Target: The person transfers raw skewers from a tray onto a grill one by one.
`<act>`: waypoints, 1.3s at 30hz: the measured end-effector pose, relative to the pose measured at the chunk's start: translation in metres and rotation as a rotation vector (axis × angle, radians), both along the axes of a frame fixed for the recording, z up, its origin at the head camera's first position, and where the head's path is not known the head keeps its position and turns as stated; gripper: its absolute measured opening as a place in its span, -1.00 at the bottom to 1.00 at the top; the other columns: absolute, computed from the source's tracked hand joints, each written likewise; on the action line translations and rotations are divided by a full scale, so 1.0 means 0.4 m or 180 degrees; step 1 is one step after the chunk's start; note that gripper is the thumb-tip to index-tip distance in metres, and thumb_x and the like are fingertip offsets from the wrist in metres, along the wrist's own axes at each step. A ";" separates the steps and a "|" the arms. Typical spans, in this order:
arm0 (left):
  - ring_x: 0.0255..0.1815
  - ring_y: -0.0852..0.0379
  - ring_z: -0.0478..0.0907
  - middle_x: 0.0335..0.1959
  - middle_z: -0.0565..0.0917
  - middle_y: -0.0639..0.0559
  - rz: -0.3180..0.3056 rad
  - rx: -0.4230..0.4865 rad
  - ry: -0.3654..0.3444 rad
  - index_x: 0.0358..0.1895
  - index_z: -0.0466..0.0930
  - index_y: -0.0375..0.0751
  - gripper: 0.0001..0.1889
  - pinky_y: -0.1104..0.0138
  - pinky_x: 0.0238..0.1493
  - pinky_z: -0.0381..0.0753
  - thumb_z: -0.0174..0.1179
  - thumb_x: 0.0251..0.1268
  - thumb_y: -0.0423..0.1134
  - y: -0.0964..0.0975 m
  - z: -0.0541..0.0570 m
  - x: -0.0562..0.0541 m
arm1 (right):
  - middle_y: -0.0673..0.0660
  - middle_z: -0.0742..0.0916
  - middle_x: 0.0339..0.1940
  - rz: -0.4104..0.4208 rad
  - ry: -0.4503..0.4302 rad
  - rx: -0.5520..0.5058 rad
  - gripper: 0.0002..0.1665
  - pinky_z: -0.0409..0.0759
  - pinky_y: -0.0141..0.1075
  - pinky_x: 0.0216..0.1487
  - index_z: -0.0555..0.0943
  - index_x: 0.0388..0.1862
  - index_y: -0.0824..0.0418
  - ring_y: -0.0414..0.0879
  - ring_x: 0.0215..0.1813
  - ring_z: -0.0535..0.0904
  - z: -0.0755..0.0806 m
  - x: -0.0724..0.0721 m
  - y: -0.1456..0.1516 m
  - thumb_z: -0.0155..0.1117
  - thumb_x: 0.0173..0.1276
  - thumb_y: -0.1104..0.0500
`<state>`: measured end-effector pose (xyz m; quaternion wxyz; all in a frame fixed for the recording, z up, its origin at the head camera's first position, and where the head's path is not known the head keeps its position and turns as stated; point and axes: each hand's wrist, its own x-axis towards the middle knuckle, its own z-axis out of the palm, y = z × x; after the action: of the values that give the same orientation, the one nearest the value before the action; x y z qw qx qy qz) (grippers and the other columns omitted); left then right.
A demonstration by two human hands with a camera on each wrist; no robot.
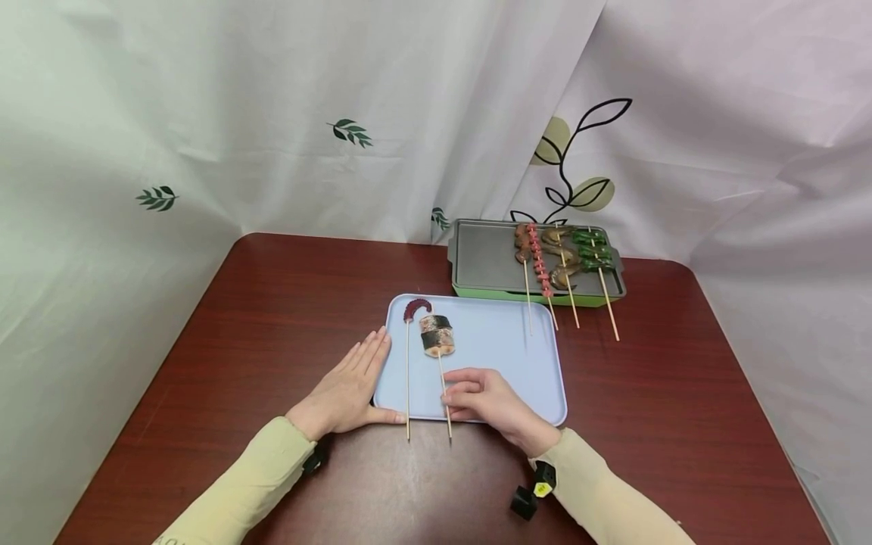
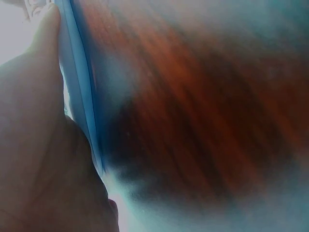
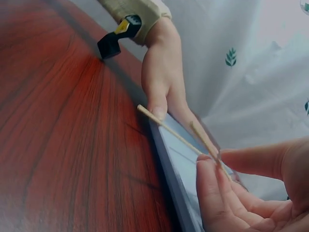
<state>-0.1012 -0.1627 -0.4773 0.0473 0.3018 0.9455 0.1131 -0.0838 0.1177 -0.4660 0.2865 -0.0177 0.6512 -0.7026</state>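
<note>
My right hand (image 1: 490,397) pinches the stick of a skewer whose chunky food (image 1: 437,335) is banded in white and black. That skewer lies lengthwise over the pale blue tray (image 1: 507,352). To its left is a skewer with a dark red, curled tentacle (image 1: 417,306), its stick end extending past the tray's front rim. Straight fingers of my left hand (image 1: 344,390) lie along the tray's left edge, the thumb at the front edge beside the tentacle stick. In the right wrist view, the pinched stick (image 3: 205,139) passes between thumb and fingertips.
Behind the tray, at the back right, stands a green grill pan (image 1: 484,253) with a grey top. Several skewers lie on its right half, including a pink one (image 1: 538,261) and a green one (image 1: 591,250), sticks jutting forward. A white curtain (image 1: 286,113) hangs behind the table (image 1: 286,303).
</note>
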 end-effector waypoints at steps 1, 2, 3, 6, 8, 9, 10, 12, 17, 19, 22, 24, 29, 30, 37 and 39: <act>0.63 -0.23 -0.12 0.63 -0.10 -0.34 -0.0002 0.0005 0.0005 0.60 -0.10 -0.48 0.36 0.01 0.55 0.00 0.21 0.06 0.57 0.000 0.000 0.000 | 0.32 0.77 -0.19 -0.0018 0.0033 0.0031 -0.46 0.73 -0.19 -0.09 0.44 0.29 0.60 -0.08 -0.22 0.73 0.001 -0.001 0.001 0.31 0.40 0.40; 0.63 -0.23 -0.12 0.63 -0.09 -0.34 -0.0004 0.0009 0.0008 0.60 -0.10 -0.48 0.36 0.01 0.55 0.00 0.22 0.06 0.57 0.000 0.001 -0.001 | 0.32 0.78 -0.20 -0.0036 0.0056 0.0056 -0.47 0.73 -0.19 -0.10 0.46 0.28 0.60 -0.08 -0.22 0.74 0.001 -0.002 0.002 0.32 0.39 0.41; 0.63 -0.23 -0.12 0.63 -0.09 -0.34 -0.0006 0.0010 0.0010 0.60 -0.10 -0.48 0.36 0.01 0.55 0.00 0.22 0.06 0.57 0.000 0.001 -0.001 | 0.32 0.78 -0.21 -0.0055 0.0075 0.0077 -0.48 0.74 -0.18 -0.11 0.47 0.27 0.60 -0.07 -0.23 0.74 0.002 -0.003 0.003 0.33 0.38 0.42; 0.63 -0.23 -0.12 0.64 -0.10 -0.34 -0.0009 0.0008 0.0008 0.60 -0.10 -0.48 0.36 0.01 0.55 0.00 0.22 0.05 0.57 0.001 0.003 -0.002 | 0.32 0.78 -0.23 -0.0079 0.0114 0.0121 -0.50 0.74 -0.17 -0.12 0.48 0.25 0.60 -0.07 -0.24 0.75 0.002 -0.005 0.004 0.33 0.38 0.43; 0.63 -0.23 -0.12 0.64 -0.10 -0.34 -0.0011 0.0006 0.0008 0.60 -0.10 -0.48 0.36 0.01 0.56 0.00 0.22 0.05 0.56 0.001 0.003 -0.002 | 0.32 0.78 -0.24 -0.0097 0.0121 0.0128 -0.51 0.74 -0.16 -0.13 0.49 0.24 0.61 -0.06 -0.23 0.75 0.002 -0.005 0.004 0.32 0.38 0.45; 0.63 -0.23 -0.12 0.64 -0.10 -0.34 -0.0012 0.0011 0.0006 0.60 -0.10 -0.48 0.36 0.01 0.56 -0.01 0.23 0.05 0.56 0.001 0.003 -0.002 | 0.32 0.78 -0.25 -0.0104 0.0124 0.0133 -0.52 0.75 -0.16 -0.14 0.49 0.24 0.61 -0.06 -0.23 0.74 0.000 -0.005 0.004 0.31 0.37 0.46; 0.63 -0.23 -0.12 0.63 -0.10 -0.34 -0.0013 0.0015 0.0007 0.60 -0.10 -0.48 0.36 0.00 0.56 -0.01 0.23 0.06 0.56 0.001 0.003 -0.002 | 0.31 0.78 -0.26 -0.0110 0.0129 0.0138 -0.52 0.75 -0.17 -0.15 0.49 0.24 0.61 -0.06 -0.23 0.74 -0.001 -0.005 0.005 0.30 0.37 0.47; 0.63 -0.23 -0.12 0.63 -0.10 -0.34 -0.0015 0.0021 0.0005 0.60 -0.10 -0.49 0.36 0.00 0.56 -0.01 0.22 0.06 0.56 0.000 0.003 -0.002 | 0.29 0.77 -0.27 -0.0120 0.0152 0.0149 -0.53 0.75 -0.17 -0.17 0.50 0.22 0.61 -0.07 -0.24 0.74 -0.005 -0.004 0.005 0.28 0.36 0.49; 0.63 -0.23 -0.11 0.63 -0.09 -0.34 -0.0021 0.0039 0.0012 0.60 -0.10 -0.48 0.36 0.00 0.55 0.01 0.19 0.07 0.58 0.000 0.000 -0.003 | 0.26 0.76 -0.27 -0.0126 0.0189 0.0150 -0.55 0.75 -0.20 -0.20 0.51 0.20 0.60 -0.09 -0.26 0.71 -0.015 -0.002 0.007 0.26 0.33 0.50; 0.62 -0.24 -0.10 0.63 -0.08 -0.35 -0.0026 0.0073 0.0029 0.60 -0.09 -0.49 0.36 -0.02 0.54 0.03 0.17 0.07 0.59 -0.001 -0.003 -0.003 | 0.26 0.76 -0.28 -0.0122 0.0202 0.0134 -0.54 0.75 -0.21 -0.21 0.51 0.20 0.59 -0.09 -0.26 0.71 -0.017 -0.001 0.008 0.28 0.33 0.50; 0.61 -0.26 -0.08 0.62 -0.06 -0.37 -0.0040 0.0141 0.0061 0.59 -0.08 -0.51 0.36 -0.05 0.53 0.06 0.16 0.07 0.60 -0.004 -0.009 -0.002 | 0.26 0.75 -0.29 -0.0094 0.0247 0.0108 -0.53 0.75 -0.22 -0.22 0.51 0.21 0.59 -0.09 -0.28 0.71 -0.015 0.002 0.010 0.30 0.34 0.49; 0.61 -0.26 -0.08 0.62 -0.06 -0.37 -0.0042 0.0160 0.0070 0.59 -0.08 -0.51 0.36 -0.05 0.53 0.06 0.16 0.06 0.60 -0.005 -0.012 -0.001 | 0.27 0.75 -0.28 -0.0069 0.0269 0.0094 -0.52 0.75 -0.22 -0.22 0.50 0.22 0.59 -0.09 -0.28 0.71 -0.011 0.004 0.011 0.30 0.34 0.47; 0.61 -0.26 -0.08 0.62 -0.06 -0.37 -0.0035 0.0165 0.0072 0.59 -0.07 -0.51 0.36 -0.05 0.53 0.06 0.17 0.06 0.59 -0.005 -0.010 0.001 | 0.28 0.75 -0.27 -0.0053 0.0348 0.0097 -0.49 0.75 -0.21 -0.22 0.50 0.24 0.58 -0.09 -0.27 0.72 0.008 0.008 0.015 0.32 0.33 0.46; 0.61 -0.27 -0.07 0.62 -0.05 -0.38 -0.0037 0.0164 0.0067 0.58 -0.07 -0.51 0.36 -0.05 0.53 0.06 0.17 0.07 0.59 -0.005 -0.009 0.001 | 0.27 0.75 -0.27 -0.0064 0.0384 0.0099 -0.49 0.75 -0.21 -0.22 0.50 0.24 0.58 -0.08 -0.27 0.72 0.013 0.008 0.017 0.32 0.33 0.47; 0.62 -0.24 -0.11 0.63 -0.08 -0.35 -0.0017 0.0020 -0.0003 0.59 -0.09 -0.49 0.35 -0.01 0.55 0.01 0.16 0.08 0.59 -0.001 0.002 0.002 | 0.27 0.74 -0.25 -0.0150 0.0657 0.0157 -0.47 0.75 -0.17 -0.22 0.49 0.26 0.58 -0.01 -0.26 0.74 0.057 -0.003 0.032 0.29 0.31 0.47; 0.62 -0.24 -0.11 0.63 -0.08 -0.34 -0.0013 0.0028 -0.0014 0.59 -0.09 -0.49 0.35 -0.01 0.55 0.01 0.15 0.08 0.60 -0.001 0.003 0.002 | 0.26 0.74 -0.25 -0.0190 0.0723 0.0170 -0.47 0.75 -0.16 -0.21 0.49 0.27 0.58 0.00 -0.25 0.74 0.071 -0.009 0.039 0.28 0.32 0.47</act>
<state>-0.1004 -0.1631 -0.4762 0.0483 0.3037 0.9442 0.1178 -0.0876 0.1335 -0.4377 0.1902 -0.0702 0.6981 -0.6867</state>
